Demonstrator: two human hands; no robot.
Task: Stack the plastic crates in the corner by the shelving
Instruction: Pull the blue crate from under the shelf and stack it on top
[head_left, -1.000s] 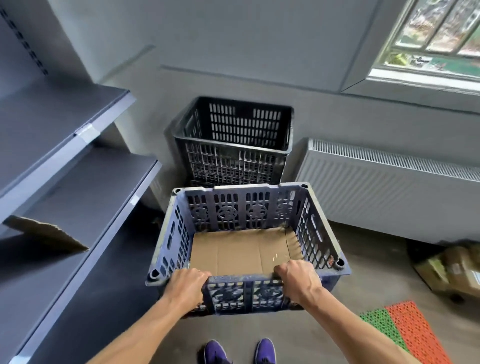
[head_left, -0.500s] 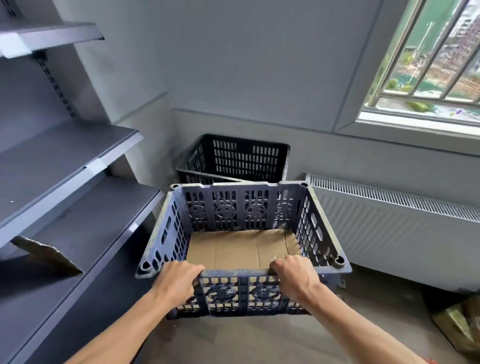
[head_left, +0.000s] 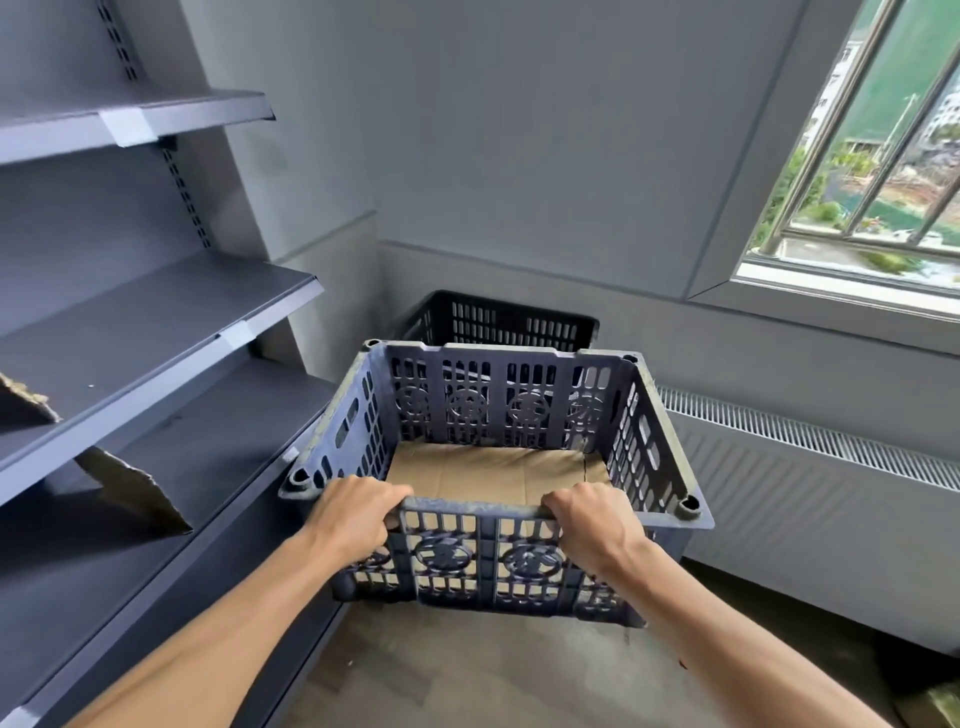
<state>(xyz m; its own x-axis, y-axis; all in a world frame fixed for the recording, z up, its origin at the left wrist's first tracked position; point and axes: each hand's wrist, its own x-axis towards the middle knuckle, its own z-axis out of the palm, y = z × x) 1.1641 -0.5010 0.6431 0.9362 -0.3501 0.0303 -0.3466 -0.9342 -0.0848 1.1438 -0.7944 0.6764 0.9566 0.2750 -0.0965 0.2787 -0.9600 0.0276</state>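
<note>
I hold a blue slatted plastic crate in the air in front of me, level, with a sheet of brown cardboard lying on its bottom. My left hand and my right hand each grip its near rim. Behind it, in the corner, stands a black plastic crate; only its upper far wall shows above the blue crate's far rim.
Grey metal shelving runs along the left, with torn cardboard pieces on its shelves. A white radiator lines the wall at the right under a barred window. Bare floor lies below the crate.
The blue crate has risen and moved toward the corner, now covering most of the black crate. My view has tilted up; shoes and floor mat have left the frame.
</note>
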